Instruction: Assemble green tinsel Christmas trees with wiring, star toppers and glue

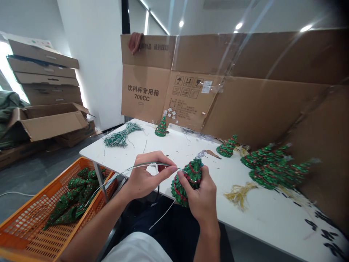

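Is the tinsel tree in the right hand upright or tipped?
Tipped: the green tinsel tree leans, its tip pointing up and rightward, gripped in the right hand.

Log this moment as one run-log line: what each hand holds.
left hand: pinches tinsel wire | right hand: holds green tinsel tree | nearby: orange crate

My bare left hand [147,178] is raised in front of my body, and the thumb and the fingers [163,168] are pinching together at their tips. My bare right hand [199,198] is just beside it and a little lower, with its curled fingers [189,198] closed and its thumb [182,177] pressing inward. My long bare left forearm [92,227] comes up diagonally from below
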Available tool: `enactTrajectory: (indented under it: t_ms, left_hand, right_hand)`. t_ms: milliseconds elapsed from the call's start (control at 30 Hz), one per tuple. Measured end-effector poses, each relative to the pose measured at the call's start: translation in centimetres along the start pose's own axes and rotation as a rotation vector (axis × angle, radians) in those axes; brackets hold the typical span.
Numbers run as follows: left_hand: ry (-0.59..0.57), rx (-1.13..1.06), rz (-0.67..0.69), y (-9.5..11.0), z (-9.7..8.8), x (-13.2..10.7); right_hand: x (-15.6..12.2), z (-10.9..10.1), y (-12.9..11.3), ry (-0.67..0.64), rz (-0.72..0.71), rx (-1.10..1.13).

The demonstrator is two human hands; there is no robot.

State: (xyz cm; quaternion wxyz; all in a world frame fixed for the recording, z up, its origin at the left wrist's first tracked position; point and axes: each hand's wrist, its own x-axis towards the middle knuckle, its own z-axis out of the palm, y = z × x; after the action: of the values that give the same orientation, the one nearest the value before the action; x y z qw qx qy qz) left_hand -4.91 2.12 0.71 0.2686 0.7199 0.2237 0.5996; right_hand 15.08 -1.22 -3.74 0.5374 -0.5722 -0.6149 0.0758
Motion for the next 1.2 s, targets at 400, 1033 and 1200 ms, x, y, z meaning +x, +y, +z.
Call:
enactTrajectory:
  t_ms: [400,1033,1200]
  left_hand:
    - [0.053,0.069,0.055,-0.18,0.6,0.18]
    - [0.032,0.142,0.052,-0.32,0.74,0.12]
    - [0.05,0.171,0.072,-0.14,0.74,0.05]
  right_hand:
    - [-0.29,0.36,-0.79,-0.083,-0.036,0.035]
    - [-0.38,0.46,-1.08,-0.101,-0.049,0.023]
    - [-0.41,0.49,-1.16,-0.11,-0.054,0.012]
